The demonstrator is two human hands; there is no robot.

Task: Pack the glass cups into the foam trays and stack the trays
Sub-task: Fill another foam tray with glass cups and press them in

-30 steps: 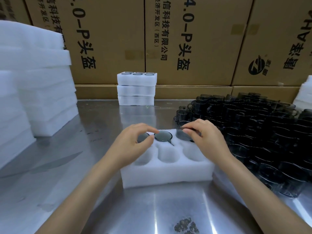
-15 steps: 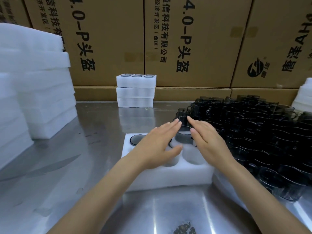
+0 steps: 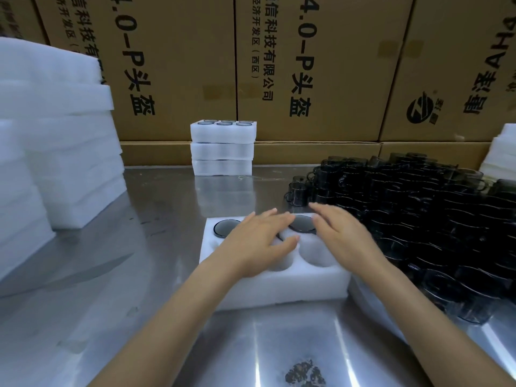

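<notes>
Centre of frame: one white foam tray (image 3: 279, 289) on the steel table (image 3: 156, 275), six round pockets in two rows of three. Far row: smoked-glass cup (image 3: 226, 227) seated in the left pocket, another cup (image 3: 301, 223) in the right pocket; the middle pocket is hidden under the left hand. Two near-row pockets visible and unfilled; the third is covered by the wrist.

Left hand (image 3: 257, 244): fingers straight, close together, lying flat over the tray top. Right hand (image 3: 343, 236): fingers straight and relaxed, holding nothing, slightly blurred, above the tray's right side.

Right of frame: a dense heap of loose dark glass cups (image 3: 418, 219), too many to count, crowding the tray's right edge.

Upper centre: a stack of three foam trays (image 3: 223, 148), six cups showing in the top one. Bare tabletop between stack and tray, and to the tray's left.

Left edge: piled foam sheets (image 3: 55, 135). Cardboard cartons (image 3: 307, 65) wall the back.
</notes>
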